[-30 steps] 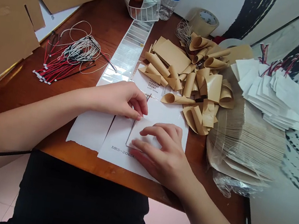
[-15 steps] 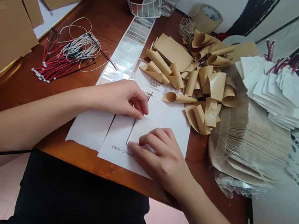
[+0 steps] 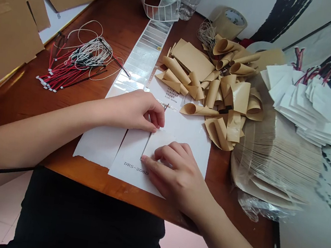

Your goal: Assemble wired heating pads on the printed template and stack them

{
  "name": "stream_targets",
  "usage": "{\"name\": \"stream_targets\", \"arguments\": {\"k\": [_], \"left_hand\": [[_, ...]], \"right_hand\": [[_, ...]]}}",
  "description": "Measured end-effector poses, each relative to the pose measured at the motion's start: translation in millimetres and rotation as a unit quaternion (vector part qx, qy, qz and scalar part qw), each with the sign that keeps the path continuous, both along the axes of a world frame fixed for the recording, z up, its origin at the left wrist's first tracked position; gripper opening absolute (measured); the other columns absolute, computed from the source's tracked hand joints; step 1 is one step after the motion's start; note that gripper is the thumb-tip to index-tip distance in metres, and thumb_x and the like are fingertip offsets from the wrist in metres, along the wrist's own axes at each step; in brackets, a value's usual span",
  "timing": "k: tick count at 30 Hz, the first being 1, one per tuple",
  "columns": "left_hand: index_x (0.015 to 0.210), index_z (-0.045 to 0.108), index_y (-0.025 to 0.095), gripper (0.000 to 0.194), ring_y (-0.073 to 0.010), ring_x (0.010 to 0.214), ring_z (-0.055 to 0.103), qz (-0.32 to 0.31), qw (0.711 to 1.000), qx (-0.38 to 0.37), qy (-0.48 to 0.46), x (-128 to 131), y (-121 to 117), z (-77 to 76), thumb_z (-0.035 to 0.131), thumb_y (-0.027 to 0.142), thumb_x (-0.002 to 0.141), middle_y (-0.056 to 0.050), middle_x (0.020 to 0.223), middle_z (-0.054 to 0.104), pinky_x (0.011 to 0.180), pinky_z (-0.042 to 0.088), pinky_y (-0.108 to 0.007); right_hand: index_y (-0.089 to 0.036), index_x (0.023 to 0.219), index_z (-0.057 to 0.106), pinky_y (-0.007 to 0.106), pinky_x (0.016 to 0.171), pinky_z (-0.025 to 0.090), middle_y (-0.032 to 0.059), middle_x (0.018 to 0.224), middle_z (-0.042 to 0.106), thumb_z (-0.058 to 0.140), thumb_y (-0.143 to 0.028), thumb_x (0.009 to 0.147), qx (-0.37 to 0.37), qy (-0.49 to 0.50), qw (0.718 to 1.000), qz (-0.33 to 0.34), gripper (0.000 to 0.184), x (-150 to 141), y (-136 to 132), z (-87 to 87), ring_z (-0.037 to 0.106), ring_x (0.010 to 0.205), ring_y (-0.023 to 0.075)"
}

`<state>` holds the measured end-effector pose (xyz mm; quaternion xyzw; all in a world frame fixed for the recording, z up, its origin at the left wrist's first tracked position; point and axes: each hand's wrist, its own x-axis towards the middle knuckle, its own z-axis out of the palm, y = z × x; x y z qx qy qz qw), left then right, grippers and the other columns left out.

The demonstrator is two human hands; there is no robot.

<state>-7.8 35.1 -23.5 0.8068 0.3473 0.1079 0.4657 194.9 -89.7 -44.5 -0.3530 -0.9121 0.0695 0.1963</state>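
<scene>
A small white paper piece lies on a larger printed sheet, with a thin dark line along its left edge; whether that line is a wire or a shadow I cannot tell. My left hand pinches the top of this piece between thumb and forefinger. Above those fingertips pokes a short dark wire end. At the lower left corner, the fingertips of my right hand press on the piece, the other fingers curled. That hand covers part of the printed lettering.
Red and black wires with a pale cord lie at left, beside a cardboard box. A label roll trails a strip. Rolled brown papers, white packets with wires, and a brown stack fill the right.
Both hands keep nearly the same places on the white paper piece. The whole view has shifted very slightly.
</scene>
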Motion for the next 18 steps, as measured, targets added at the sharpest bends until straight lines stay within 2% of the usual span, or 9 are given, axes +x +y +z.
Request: {"name": "stream_targets", "arguments": {"k": [7,13,15,18], "left_hand": [[0.093,0.078,0.018,0.016,-0.0136,0.072,0.067,0.006,0.998,0.053,0.031,2.4,-8.8,0.6,0.075,0.011,0.079,0.001,0.080,0.077,0.072,0.049,-0.026],[0.099,0.077,0.021,0.026,-0.0160,0.086,0.062,0.061,0.978,0.193,0.044,-1.6,-4.5,-0.1,0.084,0.022,0.074,-0.002,0.102,0.065,0.082,0.047,-0.029],[0.102,0.076,0.021,0.030,-0.0181,0.089,0.060,0.047,0.979,0.192,0.056,-2.7,-1.5,1.3,0.085,0.029,0.074,-0.002,0.096,0.063,0.085,0.045,-0.031],[0.112,0.072,0.022,0.050,-0.0209,0.092,0.059,0.008,0.984,0.156,0.087,-1.2,-2.5,1.9,0.090,0.038,0.068,-0.002,0.099,0.061,0.084,0.043,-0.031]], "right_hand": [[-0.021,0.101,0.075,0.035,0.072,0.031,0.0023,0.080,0.059,0.057,-0.017,0.101,0.005,-0.010,1.000,0.000,0.019,0.2,0.6,0.3,0.045,0.076,0.0173],[-0.020,0.099,0.076,0.036,0.074,0.030,0.0016,0.077,0.055,0.058,-0.018,0.101,0.001,-0.007,1.000,0.006,0.018,0.7,0.1,-0.3,0.041,0.076,0.0178],[-0.020,0.098,0.076,0.036,0.074,0.029,0.0015,0.076,0.055,0.058,-0.017,0.100,0.000,-0.004,1.000,0.004,0.018,0.7,0.3,-0.8,0.040,0.076,0.0179],[-0.020,0.099,0.077,0.036,0.073,0.027,0.0017,0.076,0.055,0.058,-0.017,0.100,0.001,0.001,1.000,0.008,0.019,0.2,0.8,-1.2,0.041,0.076,0.0182]]}}
